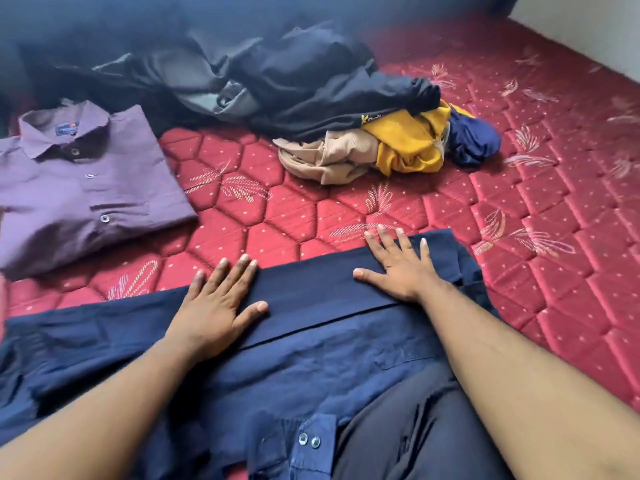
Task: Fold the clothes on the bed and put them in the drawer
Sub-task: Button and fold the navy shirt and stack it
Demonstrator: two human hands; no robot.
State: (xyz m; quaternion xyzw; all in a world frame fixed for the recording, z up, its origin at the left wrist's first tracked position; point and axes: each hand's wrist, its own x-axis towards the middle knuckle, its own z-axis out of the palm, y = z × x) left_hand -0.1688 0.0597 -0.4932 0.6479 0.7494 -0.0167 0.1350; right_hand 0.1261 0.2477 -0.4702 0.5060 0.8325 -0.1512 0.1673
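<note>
A navy blue shirt [311, 358] lies spread across the near part of the red quilted bed [277, 216], one side folded over into a long flap. My left hand [218, 303] presses flat on the flap's left end, fingers straight. My right hand [398, 265] lies flat on its right end, fingers spread. A folded purple shirt [79, 188] rests at the left. Behind it sits a pile of unfolded dark clothes [277, 81], with beige [332, 157], yellow [412, 140] and blue [474, 140] garments at its right end. No drawer is in view.
Bare red mattress lies between the navy shirt and the clothes pile, and all along the right side. A pale wall [588, 26] borders the bed at the far right corner. The bed's far left is dark and blurred.
</note>
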